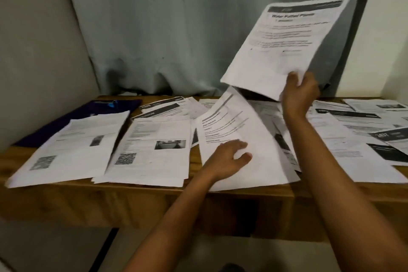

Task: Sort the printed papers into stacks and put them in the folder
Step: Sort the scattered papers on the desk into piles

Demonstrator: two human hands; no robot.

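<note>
Leftmost, at the far left corner of the bench (154,201), we see the purple folder (77,117) lying flat. The far corner of the first stack (66,152) overlaps it, and we cannot tell whether anything is inside. The first stack and the second stack (152,157) sit side by side along the near edge, each topped by a sheet bearing a square code, their inner edges meeting. Behind the second stack, dark-banner sheets (167,107) fan out toward the far edge.

At the middle of the near edge lies the centre pile (260,146), its top sheet curling upward at the far end. The left hand (227,159) rests on it, fingers spread and thumb apart, gripping nothing. Above and to the right, the right hand (300,93) pinches the raised sheets (284,42) by their lower right corner, thumb on the printed side and fingers curled behind. These sheets rise above the fingers, clear of the bench, their long axis tilted up toward the right. Loose papers (364,130) cover the right end of the bench, overlapping without order.

We judge that the raised sheets must travel leftward to reach either sorted stack, passing over the left hand, which is nearer both stacks and the folder. Sorting appears partly done, and filing is not yet begun.
</note>
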